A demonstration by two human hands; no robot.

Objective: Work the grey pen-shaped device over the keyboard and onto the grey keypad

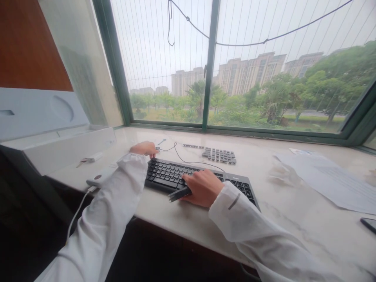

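Observation:
A black keyboard (173, 176) lies on a pale marble sill (264, 211) below a wide window. My right hand (202, 187) rests on the keyboard's middle with the fingers closed round a long dark bar-shaped piece (179, 194) that sticks out toward the left. My left hand (144, 149) sits at the keyboard's far left corner, fingers curled down; what they hold is hidden. Several loose dark keycaps (219, 155) lie in rows behind the keyboard, beside a thin black cable (179, 154).
An open white box (58, 145) stands at the left, with a white device and cable (98, 178) in front of it. Sheets of paper (329, 178) lie at the right, and a dark phone edge (368, 224) at the far right.

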